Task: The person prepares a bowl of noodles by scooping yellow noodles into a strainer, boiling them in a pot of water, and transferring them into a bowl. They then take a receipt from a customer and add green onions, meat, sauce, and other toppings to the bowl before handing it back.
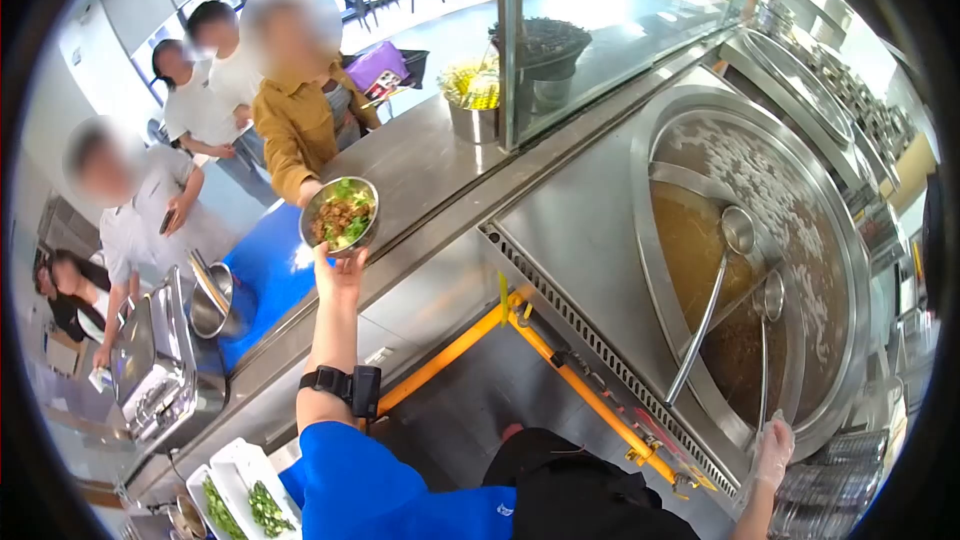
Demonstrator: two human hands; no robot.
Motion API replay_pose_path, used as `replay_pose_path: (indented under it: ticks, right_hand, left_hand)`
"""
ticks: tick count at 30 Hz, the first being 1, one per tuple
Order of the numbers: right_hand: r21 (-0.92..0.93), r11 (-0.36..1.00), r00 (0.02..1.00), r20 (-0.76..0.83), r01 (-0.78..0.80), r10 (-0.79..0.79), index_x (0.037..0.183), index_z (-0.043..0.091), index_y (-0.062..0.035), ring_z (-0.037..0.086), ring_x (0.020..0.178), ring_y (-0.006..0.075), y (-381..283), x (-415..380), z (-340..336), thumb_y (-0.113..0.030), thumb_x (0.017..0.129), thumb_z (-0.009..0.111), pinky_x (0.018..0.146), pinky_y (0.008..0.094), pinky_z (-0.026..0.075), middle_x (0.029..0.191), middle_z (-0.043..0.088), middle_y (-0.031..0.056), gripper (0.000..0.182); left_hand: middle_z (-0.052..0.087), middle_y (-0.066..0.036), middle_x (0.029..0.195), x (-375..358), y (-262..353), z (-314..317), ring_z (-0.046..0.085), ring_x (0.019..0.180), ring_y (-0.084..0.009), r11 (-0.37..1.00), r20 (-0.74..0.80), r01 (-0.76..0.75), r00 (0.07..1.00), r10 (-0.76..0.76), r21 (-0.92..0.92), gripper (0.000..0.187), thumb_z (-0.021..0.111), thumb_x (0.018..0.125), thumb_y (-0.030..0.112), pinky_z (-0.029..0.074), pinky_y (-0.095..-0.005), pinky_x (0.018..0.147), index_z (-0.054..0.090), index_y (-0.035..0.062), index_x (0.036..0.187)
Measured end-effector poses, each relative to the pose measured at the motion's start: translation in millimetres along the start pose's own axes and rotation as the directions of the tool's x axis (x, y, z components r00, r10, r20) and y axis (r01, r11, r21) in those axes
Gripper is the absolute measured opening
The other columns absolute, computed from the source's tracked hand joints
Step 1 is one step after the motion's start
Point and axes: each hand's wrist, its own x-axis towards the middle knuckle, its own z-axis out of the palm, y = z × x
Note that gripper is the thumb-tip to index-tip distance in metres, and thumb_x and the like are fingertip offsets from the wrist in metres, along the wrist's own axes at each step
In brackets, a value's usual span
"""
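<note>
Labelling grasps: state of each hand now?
Left hand: holding the metal bowl from below.
Right hand: gloved, at a ladle handle; whether it grips cannot be told.

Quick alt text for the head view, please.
The left hand holds a metal bowl of food toward a brown-jacketed person across a counter. The gloved right hand is at the handle of a ladle in a vat.

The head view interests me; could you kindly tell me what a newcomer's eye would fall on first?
Most striking is the round metal bowl of greens and brown topping, held at the grey steel counter by the left hand, before a person in a mustard-brown jacket. Next comes the big round steel pot of brownish liquid at right, with two long-handled metal ladles in it.
</note>
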Motion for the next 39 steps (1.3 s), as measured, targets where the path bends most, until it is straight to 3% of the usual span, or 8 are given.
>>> replay_pose_path:
  ticks: [12, 16, 17, 18, 20, 26, 35, 39]
  right_hand:
    - [-0.037, 0.992, 0.993, -0.020, 0.117, -0.117, 0.102, 0.066, -0.0020, 0.061, 0.090, 0.0183, -10.5, -59.2, 20.1, -0.013, 0.087, 0.059, 0.083, 0.0312, 0.048, 0.099, 0.065, 0.0089, 0.020]
    - [-0.222, 0.942, 0.955, -0.101, 0.253, -0.280, 0.095, 0.067, -0.0045, 0.062, 0.087, 0.0316, -26.5, -95.9, 10.1, -0.025, 0.087, 0.060, 0.078, 0.0392, 0.048, 0.088, 0.065, 0.0166, 0.023]
    - [-0.173, 0.929, 0.928, -0.127, 0.327, -0.351, 0.092, 0.066, -0.0041, 0.061, 0.083, 0.0342, -7.0, -95.3, 9.6, -0.021, 0.086, 0.060, 0.074, 0.0410, 0.047, 0.085, 0.064, 0.0170, 0.020]
    - [-0.191, 0.909, 0.914, -0.095, 0.372, -0.394, 0.091, 0.066, -0.0036, 0.060, 0.081, 0.0355, -7.7, -98.7, -7.9, -0.019, 0.085, 0.060, 0.071, 0.0412, 0.047, 0.083, 0.063, 0.0172, 0.018]
    - [-0.004, 0.950, 0.936, -0.171, 0.312, -0.308, 0.089, 0.065, -0.0023, 0.062, 0.080, 0.0331, 9.7, -112.0, -26.1, -0.018, 0.085, 0.060, 0.073, 0.0393, 0.048, 0.082, 0.063, 0.0174, 0.017]
    - [0.113, 0.965, 0.939, -0.283, 0.236, -0.196, 0.087, 0.065, -0.0018, 0.063, 0.070, 0.0269, 119.5, -168.7, -116.0, -0.012, 0.083, 0.059, 0.066, 0.0352, 0.050, 0.075, 0.064, 0.0143, 0.012]
    - [0.346, 0.925, 0.821, -0.475, -0.158, 0.318, 0.094, 0.064, 0.0002, 0.059, 0.066, 0.0196, 399.1, -259.3, -303.4, -0.009, 0.082, 0.059, 0.064, 0.0303, 0.048, 0.074, 0.062, 0.0128, 0.016]
    - [0.318, 0.922, 0.685, -0.623, -0.220, 0.378, 0.095, 0.066, -0.0016, 0.064, 0.074, 0.0269, 470.7, -301.4, -368.5, -0.014, 0.083, 0.061, 0.068, 0.0347, 0.049, 0.080, 0.064, 0.0173, 0.018]
  left_hand:
    - [0.044, -0.019, 0.126, 6.0, 18.8, 61.5, 0.053, 0.107, -0.0318, 0.881, 0.199, -0.322, 0.943, 0.266, 0.348, 0.062, 0.059, 0.088, 0.043, 0.047, -0.0533, 0.091, 0.035, 0.0120, 0.136]
    - [0.022, -0.014, 0.151, -85.7, -22.7, 88.0, 0.037, 0.130, -0.0318, 0.810, 0.310, -0.191, 0.951, 0.013, 0.554, 0.057, 0.044, 0.095, 0.040, 0.029, -0.0438, 0.110, 0.032, 0.0077, 0.141]
    - [0.050, -0.013, 0.129, -80.1, -34.3, 62.3, 0.051, 0.116, -0.0264, 0.807, 0.318, -0.162, 0.948, -0.033, 0.568, 0.041, 0.046, 0.096, 0.031, 0.045, -0.0397, 0.097, 0.049, 0.0057, 0.129]
    - [0.015, -0.010, 0.155, -146.6, -53.3, 88.0, 0.013, 0.140, -0.0313, 0.572, 0.317, -0.087, 0.895, -0.315, 0.816, 0.069, 0.046, 0.093, 0.046, 0.017, -0.0491, 0.112, 0.023, 0.0110, 0.147]
    - [0.044, -0.013, 0.133, -218.7, -102.1, 77.8, 0.043, 0.119, -0.0280, 0.336, 0.125, 0.001, 0.927, -0.353, 0.942, 0.053, 0.045, 0.095, 0.038, 0.035, -0.0419, 0.099, 0.038, 0.0037, 0.135]
    - [0.062, -0.010, 0.101, -416.2, -223.1, 16.1, 0.061, 0.093, -0.0226, 0.313, 0.258, 0.078, 0.400, -0.879, 0.946, 0.031, 0.056, 0.093, 0.022, 0.050, -0.0364, 0.083, 0.054, 0.0037, 0.118]
    - [0.061, -0.004, 0.080, -746.5, -419.4, -30.9, 0.061, 0.074, -0.0159, 0.076, 0.086, -0.169, 0.050, -0.995, 0.983, 0.019, 0.064, 0.088, 0.025, 0.053, -0.0314, 0.067, 0.062, 0.0063, 0.092]
    - [0.060, -0.016, 0.111, -851.9, -510.7, -50.3, 0.061, 0.096, -0.0224, 0.164, 0.022, -0.382, -0.351, -0.936, 0.910, 0.030, 0.050, 0.095, 0.018, 0.052, -0.0336, 0.084, 0.056, -0.0003, 0.118]
